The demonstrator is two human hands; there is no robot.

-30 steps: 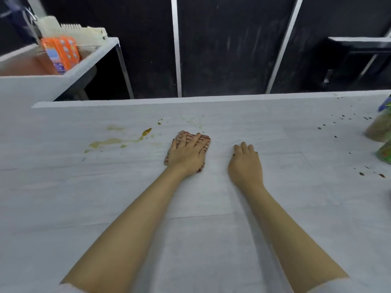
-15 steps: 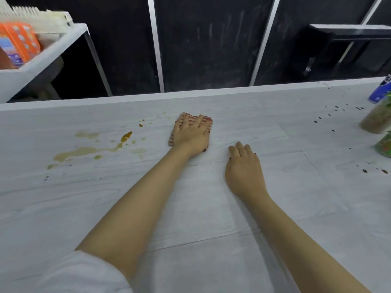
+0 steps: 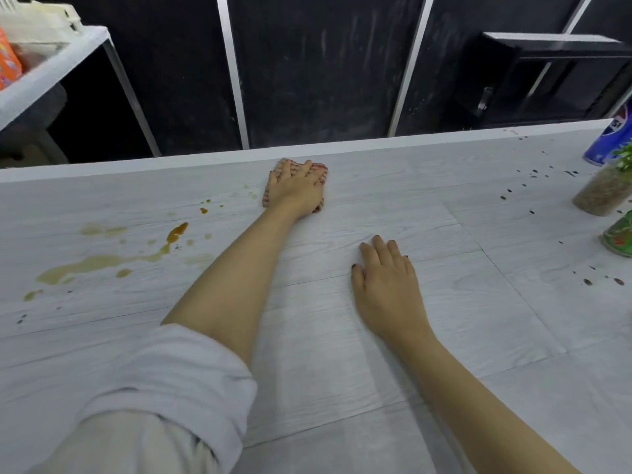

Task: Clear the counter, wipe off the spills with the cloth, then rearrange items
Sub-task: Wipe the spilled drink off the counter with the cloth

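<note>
Cloth (image 3: 323, 174), red-striped, near the far edge of the counter (image 3: 478, 336), lies pressed under the left grip (image 3: 297, 189), fingers straight. Right grip (image 3: 386, 282) rests flat, unclenched, on the counter. Brown spill (image 3: 95, 265) to its left.

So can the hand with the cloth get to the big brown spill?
Probably yes. The left hand presses the cloth right of the brown spill, and only counter with small drips lies between them.
</note>
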